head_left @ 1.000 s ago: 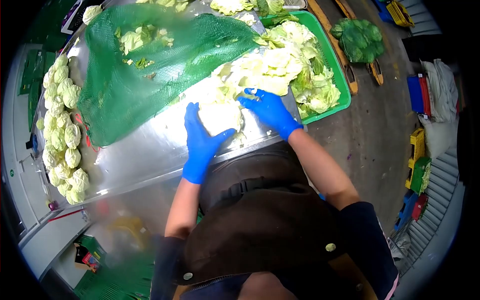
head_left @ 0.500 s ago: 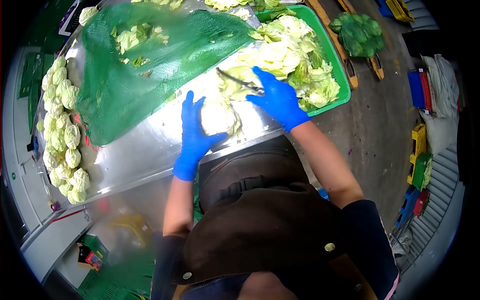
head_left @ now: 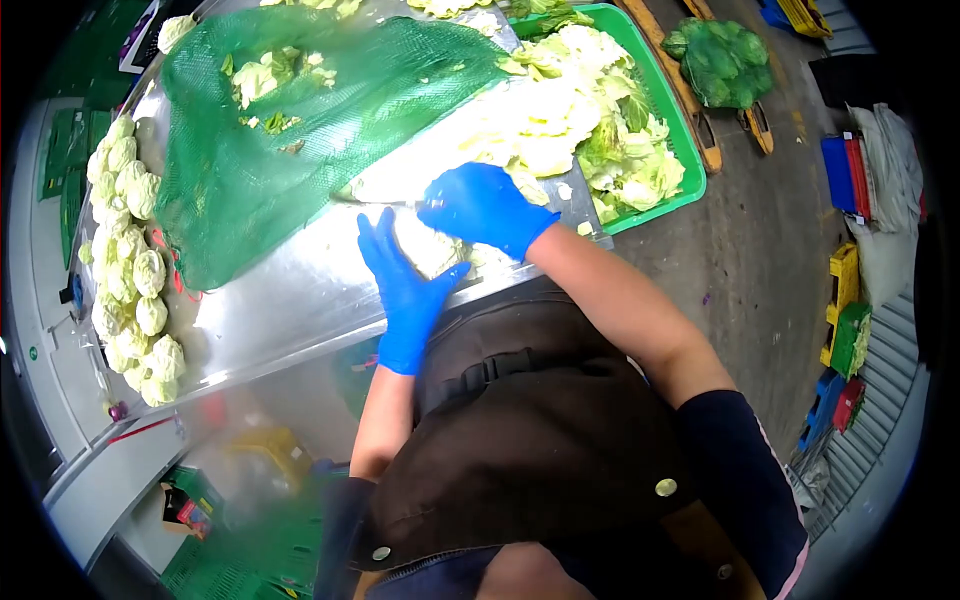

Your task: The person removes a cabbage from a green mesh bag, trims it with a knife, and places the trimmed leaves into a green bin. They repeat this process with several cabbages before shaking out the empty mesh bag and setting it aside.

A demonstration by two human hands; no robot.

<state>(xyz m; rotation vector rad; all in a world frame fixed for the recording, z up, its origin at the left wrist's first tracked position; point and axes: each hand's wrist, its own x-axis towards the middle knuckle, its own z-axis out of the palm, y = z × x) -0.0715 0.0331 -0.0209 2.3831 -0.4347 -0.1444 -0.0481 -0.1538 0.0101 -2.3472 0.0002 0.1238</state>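
My left hand (head_left: 405,285), in a blue glove, has its fingers spread with the thumb out, against the left side of a pale cabbage head (head_left: 430,250). My right hand (head_left: 485,208), also gloved in blue, is closed above that cabbage. A thin knife blade (head_left: 385,204) sticks out of it to the left, over the fingertips of my left hand; the handle is hidden in the glove. Pale trimmed leaves (head_left: 545,125) are heaped behind my right hand and spill into a green crate (head_left: 690,175) at the table's right end.
A steel table (head_left: 260,320) carries a green mesh bag (head_left: 300,150) with leaf scraps on it. Several trimmed cabbages (head_left: 125,260) line the left edge. On the floor at right, a filled net bag (head_left: 718,62) lies by a wooden pallet (head_left: 668,70).
My right hand has moved left and down from the leaf heap to over the cabbage, bringing the knife along. My left hand has shifted slightly right, staying at the cabbage's side.
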